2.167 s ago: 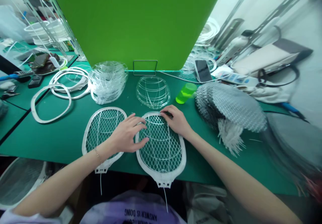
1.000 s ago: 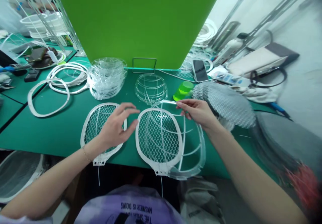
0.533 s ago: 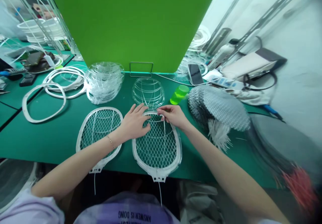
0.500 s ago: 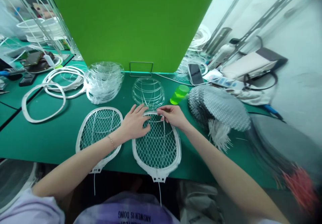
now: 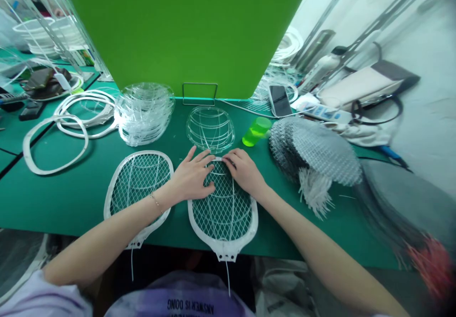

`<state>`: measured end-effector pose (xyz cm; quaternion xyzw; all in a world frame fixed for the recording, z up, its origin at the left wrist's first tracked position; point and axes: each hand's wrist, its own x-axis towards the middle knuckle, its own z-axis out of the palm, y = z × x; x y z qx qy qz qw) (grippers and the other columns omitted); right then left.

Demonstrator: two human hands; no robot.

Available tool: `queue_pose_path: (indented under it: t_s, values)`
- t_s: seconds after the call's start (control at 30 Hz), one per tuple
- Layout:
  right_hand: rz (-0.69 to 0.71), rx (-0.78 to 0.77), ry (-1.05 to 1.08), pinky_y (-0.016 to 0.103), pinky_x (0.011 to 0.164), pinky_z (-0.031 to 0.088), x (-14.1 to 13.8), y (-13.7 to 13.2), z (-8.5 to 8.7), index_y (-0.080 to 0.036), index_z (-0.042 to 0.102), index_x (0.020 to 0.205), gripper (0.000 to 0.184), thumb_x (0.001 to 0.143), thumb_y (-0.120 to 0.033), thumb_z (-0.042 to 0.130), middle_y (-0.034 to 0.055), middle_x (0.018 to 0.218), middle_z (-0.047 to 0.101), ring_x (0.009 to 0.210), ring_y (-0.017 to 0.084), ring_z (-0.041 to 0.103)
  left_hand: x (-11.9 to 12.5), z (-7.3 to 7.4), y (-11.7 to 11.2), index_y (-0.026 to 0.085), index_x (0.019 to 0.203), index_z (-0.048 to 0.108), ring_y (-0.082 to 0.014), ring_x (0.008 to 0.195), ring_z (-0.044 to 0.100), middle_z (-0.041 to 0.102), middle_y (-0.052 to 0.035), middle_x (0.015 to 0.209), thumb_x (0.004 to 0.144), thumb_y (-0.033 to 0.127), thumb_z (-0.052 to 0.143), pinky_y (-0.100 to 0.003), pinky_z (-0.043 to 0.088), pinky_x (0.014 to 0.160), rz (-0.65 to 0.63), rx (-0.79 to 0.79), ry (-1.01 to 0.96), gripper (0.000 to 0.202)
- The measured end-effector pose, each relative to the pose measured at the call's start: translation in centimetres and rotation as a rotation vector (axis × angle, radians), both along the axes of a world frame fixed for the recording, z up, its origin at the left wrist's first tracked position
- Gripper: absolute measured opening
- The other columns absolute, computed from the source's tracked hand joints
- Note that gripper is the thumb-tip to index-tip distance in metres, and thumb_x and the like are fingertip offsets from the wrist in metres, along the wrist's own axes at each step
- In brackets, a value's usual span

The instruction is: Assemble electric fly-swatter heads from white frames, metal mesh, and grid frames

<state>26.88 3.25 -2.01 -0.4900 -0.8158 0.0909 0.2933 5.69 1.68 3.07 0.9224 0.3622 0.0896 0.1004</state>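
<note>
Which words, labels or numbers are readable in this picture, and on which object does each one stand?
"ANSWER IS DOING": printed on the purple shirt, upside down in the head view.
Power strip: any markings are too small to read.
Phone: dark screen, no text visible.

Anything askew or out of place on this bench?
Nothing looks damaged. The green bottle seems tipped on its side beside the mesh pile. The racket frame under the left hand and right hand, and the second frame beside it, overhang the table edge, wires dangling.
</note>
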Motion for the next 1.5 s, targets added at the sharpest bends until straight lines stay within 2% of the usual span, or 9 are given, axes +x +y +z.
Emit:
queue_pose_path:
  t_s: [0.1, 0.3, 0.53, 0.7, 0.83, 0.9, 1.13, 1.33, 1.5]
  values:
    - [0.007, -0.005, -0.005, 0.043, 0.089, 0.052, 0.2, 0.0, 0.2, -0.021, 0.072, 0.099, 0.027, 0.099, -0.025, 0.045, 0.0114, 0.097, 0.064, 0.095, 0.026, 0.059, 0.0, -0.1, 0.1, 0.010, 0.123, 0.067, -0.0340, 0.144, 0.037, 0.053, -0.0148, 0.146, 0.088, 0.034, 0.053, -0.058, 0.012, 0.123, -0.013, -0.026, -0.006, 0.045]
    - [0.002, -0.002, -0.023, 0.042, 0.085, 0.053, 0.3, -0.1, 0.5, -0.022, 0.075, 0.101, 0.027, 0.099, -0.027, 0.048, 0.0106, 0.097, 0.067, 0.094, 0.026, 0.062, 0.1, -0.2, 0.1, 0.011, 0.126, 0.065, -0.0300, 0.137, 0.047, 0.053, -0.0145, 0.146, 0.089, 0.035, 0.053, -0.050, 0.026, 0.121, -0.005, -0.076, -0.023, 0.045]
    - [-0.024, -0.042, 0.020, 0.037, 0.079, 0.051, 0.2, -0.1, 0.6, -0.021, 0.074, 0.093, 0.024, 0.097, -0.028, 0.052, 0.0092, 0.095, 0.068, 0.093, 0.024, 0.062, 0.1, -0.1, 0.3, 0.011, 0.122, 0.067, -0.0316, 0.136, 0.048, 0.055, -0.0154, 0.143, 0.087, 0.036, 0.056, -0.052, 0.023, 0.122, -0.012, -0.062, -0.028, 0.045]
    - [-0.003, -0.238, 0.247, 0.033, 0.072, 0.051, 0.7, 1.7, 0.6, -0.021, 0.068, 0.076, 0.016, 0.086, -0.033, 0.066, 0.0057, 0.087, 0.067, 0.081, 0.020, 0.063, 0.1, 0.2, 0.6, 0.012, 0.117, 0.070, -0.0317, 0.133, 0.051, 0.058, -0.0158, 0.140, 0.083, 0.039, 0.060, -0.051, 0.024, 0.122, -0.022, -0.079, -0.031, 0.045]
    - [-0.091, -0.479, 0.302, 0.031, 0.066, 0.048, 1.0, 2.9, 0.9, -0.019, 0.071, 0.075, 0.019, 0.074, -0.038, 0.077, 0.0027, 0.073, 0.067, 0.070, 0.018, 0.061, -0.1, -0.1, 1.1, 0.011, 0.110, 0.073, -0.0318, 0.127, 0.056, 0.060, -0.0168, 0.135, 0.082, 0.038, 0.061, -0.051, 0.022, 0.123, -0.053, -0.091, -0.063, 0.041]
    - [-0.097, -0.533, 0.345, 0.030, 0.063, 0.047, 1.0, 2.9, 0.9, -0.019, 0.072, 0.075, 0.022, 0.073, -0.041, 0.077, 0.0021, 0.070, 0.068, 0.067, 0.017, 0.060, -0.2, -0.3, 1.2, 0.011, 0.108, 0.073, -0.0321, 0.126, 0.057, 0.060, -0.0172, 0.135, 0.081, 0.037, 0.062, -0.050, 0.024, 0.122, -0.067, -0.098, -0.075, 0.040]
    - [-0.099, -0.482, 0.414, 0.030, 0.066, 0.046, 0.8, 2.2, 0.7, -0.020, 0.067, 0.071, 0.019, 0.074, -0.038, 0.073, 0.0028, 0.075, 0.071, 0.070, 0.017, 0.061, -0.1, -0.6, 1.3, 0.012, 0.111, 0.071, -0.0316, 0.129, 0.055, 0.058, -0.0162, 0.138, 0.079, 0.035, 0.062, -0.051, 0.026, 0.121, -0.083, -0.111, -0.094, 0.040]
    - [-0.085, -0.445, 0.405, 0.032, 0.068, 0.047, 0.4, 2.2, 0.7, -0.020, 0.067, 0.073, 0.014, 0.078, -0.033, 0.070, 0.0032, 0.075, 0.070, 0.071, 0.018, 0.062, 0.0, -0.3, 1.2, 0.008, 0.111, 0.071, -0.0336, 0.124, 0.056, 0.057, -0.0189, 0.135, 0.082, 0.040, 0.062, -0.047, 0.042, 0.111, -0.067, -0.109, -0.064, 0.044]
    - [-0.085, -0.434, 0.385, 0.031, 0.068, 0.047, 0.6, 2.1, 0.8, -0.020, 0.065, 0.072, 0.014, 0.078, -0.032, 0.069, 0.0034, 0.077, 0.070, 0.072, 0.018, 0.062, 0.1, -0.1, 1.0, 0.011, 0.116, 0.069, -0.0349, 0.137, 0.046, 0.053, -0.0179, 0.144, 0.082, 0.039, 0.063, -0.053, 0.027, 0.120, -0.070, -0.118, -0.047, 0.045]
